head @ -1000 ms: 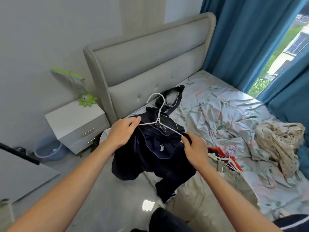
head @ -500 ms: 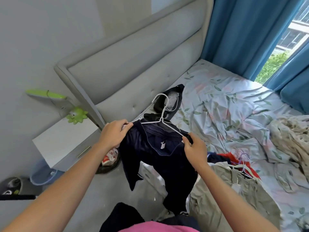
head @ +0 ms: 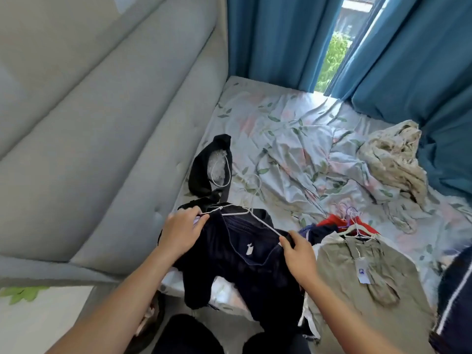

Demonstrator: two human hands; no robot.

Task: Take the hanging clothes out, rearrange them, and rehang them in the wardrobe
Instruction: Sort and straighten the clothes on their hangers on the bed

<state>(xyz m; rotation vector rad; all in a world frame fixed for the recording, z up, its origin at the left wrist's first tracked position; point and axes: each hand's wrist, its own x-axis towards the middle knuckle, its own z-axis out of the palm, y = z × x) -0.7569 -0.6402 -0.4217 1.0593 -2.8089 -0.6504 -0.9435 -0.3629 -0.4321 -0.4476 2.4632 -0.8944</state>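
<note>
A garment point(head: 240, 261) on a hanger point(head: 245, 215) is held over the bed point(head: 281, 129) edge, headboard point(head: 107, 139) to its left, a shirt point(head: 357, 282) spread at its right, a crumpled cloth point(head: 393, 159) farther behind.

Evenly bright, lit by daylight through the gap between the blue curtains point(head: 281, 39). Soft shadows only, no glare. Slightly soft throughout; strong wide-angle bending at edges.

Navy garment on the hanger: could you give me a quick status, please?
Left hand and right hand grip white hanger ends. Navy garment half on, over bed edge. Nothing blocking.
</note>
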